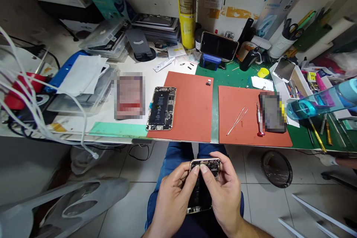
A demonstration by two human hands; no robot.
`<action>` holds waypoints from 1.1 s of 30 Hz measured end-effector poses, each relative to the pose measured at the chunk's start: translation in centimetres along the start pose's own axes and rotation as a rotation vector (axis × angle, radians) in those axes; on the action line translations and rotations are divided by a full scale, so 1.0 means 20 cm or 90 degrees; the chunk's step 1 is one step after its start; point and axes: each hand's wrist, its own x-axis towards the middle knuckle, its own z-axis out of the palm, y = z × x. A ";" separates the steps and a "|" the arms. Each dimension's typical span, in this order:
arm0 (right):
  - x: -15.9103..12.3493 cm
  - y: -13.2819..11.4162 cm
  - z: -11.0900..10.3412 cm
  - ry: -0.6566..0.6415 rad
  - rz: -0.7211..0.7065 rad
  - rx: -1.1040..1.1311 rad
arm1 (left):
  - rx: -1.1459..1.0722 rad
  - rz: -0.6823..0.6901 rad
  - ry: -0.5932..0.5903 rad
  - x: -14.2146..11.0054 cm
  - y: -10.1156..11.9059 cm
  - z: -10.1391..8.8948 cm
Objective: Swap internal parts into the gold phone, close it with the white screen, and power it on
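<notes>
Above my lap, in front of the table edge, an opened smartphone with its inside showing is held between both hands. My left hand grips its left side, the thumb pressing near the top end. My right hand is closed round the right side, its thumb beside the other one. What lies under the thumb tips is hidden. On the left orange mat lies a second opened phone, its black battery facing up. Tiny parts sit at that mat's upper right corner.
Tweezers and a screwdriver lie on the right orange mat. A phone leans on a blue stand. White cables hang at left. A water bottle is at right, a spray can at the back.
</notes>
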 end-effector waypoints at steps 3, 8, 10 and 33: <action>0.01 -0.02 0.00 -0.011 -0.011 -0.007 | 0.008 0.004 -0.007 -0.01 0.00 -0.01; 0.01 -0.03 0.00 -0.018 0.004 -0.007 | 0.020 0.010 -0.027 -0.03 -0.03 -0.01; 0.01 -0.03 0.00 -0.018 0.005 -0.003 | 0.016 0.006 -0.035 -0.03 -0.04 -0.01; 0.00 -0.01 -0.01 -0.004 0.003 -0.029 | 0.023 0.015 -0.043 -0.03 -0.05 -0.01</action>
